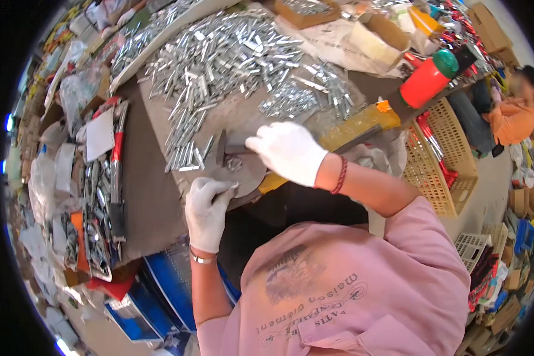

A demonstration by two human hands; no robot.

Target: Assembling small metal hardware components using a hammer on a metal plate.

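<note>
My right hand (291,153), in a white glove, is closed around the handle of a hammer (221,148), whose dark head points left over the bench. Below the hammer lies a round grey plate (248,179) with a few small shiny metal pieces (234,164) on it. My left hand (206,210), also gloved in white, is at the plate's near left edge. Its thumb and fingertips are pinched together on a small pale metallic bit that is too small to name. Beyond both hands spreads a heap of short silver metal strips (219,53).
A yellow taped bar (362,123) runs along the bench on the right, beside a red bottle with a green cap (427,81). Tan plastic crates (424,172) stand right of me. Tools and plastic bags crowd the left. Another person (513,115) sits at the far right.
</note>
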